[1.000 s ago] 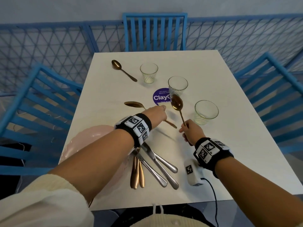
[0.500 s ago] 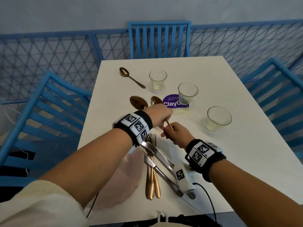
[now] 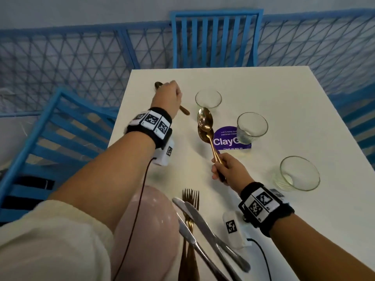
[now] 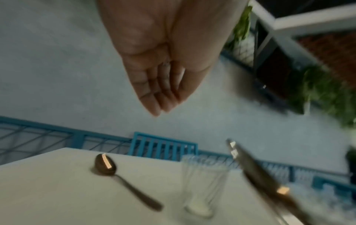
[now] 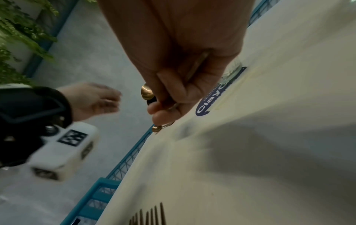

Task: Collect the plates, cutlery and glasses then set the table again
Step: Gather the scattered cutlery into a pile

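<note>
My right hand (image 3: 222, 166) grips the handles of two gold spoons (image 3: 205, 120), held up over the table (image 3: 274, 88) with their bowls stacked. The handle ends (image 5: 147, 92) poke out by my curled fingers (image 5: 165, 94). My left hand (image 3: 169, 95) hovers at the far left over a third gold spoon (image 4: 105, 164). Its fingers (image 4: 154, 99) are straight and held together, clear of the spoon. Three empty glasses (image 3: 208, 98) (image 3: 252, 126) (image 3: 298, 173) stand in a diagonal row. A pink plate (image 3: 150, 226) lies near me, partly under my left arm.
Gold forks (image 3: 190, 199) and two silver knives (image 3: 205, 222) lie beside the plate. A purple sticker (image 3: 231, 138) marks the table's middle. Blue chairs (image 3: 215, 37) stand at the far end and both sides, with blue mesh railing (image 3: 71, 63) behind.
My left hand has left the spoons by the sticker and reached to the far left spoon. My right hand now holds two spoons instead of one and has raised them.
</note>
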Demonstrator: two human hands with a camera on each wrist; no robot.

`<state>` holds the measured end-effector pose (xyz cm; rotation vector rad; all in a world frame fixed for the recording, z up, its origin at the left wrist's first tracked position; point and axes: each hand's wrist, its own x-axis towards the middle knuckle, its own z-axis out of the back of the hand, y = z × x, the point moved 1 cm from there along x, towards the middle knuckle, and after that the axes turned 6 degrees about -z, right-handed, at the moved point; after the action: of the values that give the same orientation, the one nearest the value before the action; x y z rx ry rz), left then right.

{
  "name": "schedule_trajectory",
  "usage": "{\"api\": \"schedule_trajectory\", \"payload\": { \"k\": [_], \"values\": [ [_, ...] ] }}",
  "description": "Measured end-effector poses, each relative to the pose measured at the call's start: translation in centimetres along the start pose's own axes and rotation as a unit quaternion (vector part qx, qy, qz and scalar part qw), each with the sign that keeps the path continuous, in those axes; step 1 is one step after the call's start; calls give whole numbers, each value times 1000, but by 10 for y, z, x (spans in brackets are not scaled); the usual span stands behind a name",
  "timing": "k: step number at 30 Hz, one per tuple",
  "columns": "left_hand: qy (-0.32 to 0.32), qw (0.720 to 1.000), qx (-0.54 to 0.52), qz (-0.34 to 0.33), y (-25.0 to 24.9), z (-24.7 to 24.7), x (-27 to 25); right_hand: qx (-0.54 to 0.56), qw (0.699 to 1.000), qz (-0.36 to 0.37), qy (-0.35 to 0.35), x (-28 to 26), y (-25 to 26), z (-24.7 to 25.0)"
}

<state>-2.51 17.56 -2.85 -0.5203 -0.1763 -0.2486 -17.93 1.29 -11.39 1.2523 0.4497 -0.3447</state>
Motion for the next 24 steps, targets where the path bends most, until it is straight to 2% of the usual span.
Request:
{"api": "schedule_trajectory", "payload": {
  "k": [2, 4, 6, 11, 19, 24],
  "values": [
    [100, 992, 64, 50, 19, -20, 19, -14, 1000, 9, 12, 10, 2, 2],
    [174, 977, 96, 75, 31, -38, 36, -24, 999, 21, 22, 20, 1, 6],
    [207, 969, 100, 96, 42, -54, 52, -28, 999, 32, 30, 29, -1, 9],
    [279, 944, 144, 98, 54, -95, 77, -7, 999, 35, 31, 44, -11, 14],
    [250, 925, 262, 119, 78, -115, 81, -4, 999, 25, 24, 54, -17, 12],
    [293, 895, 285, 181, 89, -113, 77, -11, 999, 27, 23, 50, -13, 5]
  ]
}}
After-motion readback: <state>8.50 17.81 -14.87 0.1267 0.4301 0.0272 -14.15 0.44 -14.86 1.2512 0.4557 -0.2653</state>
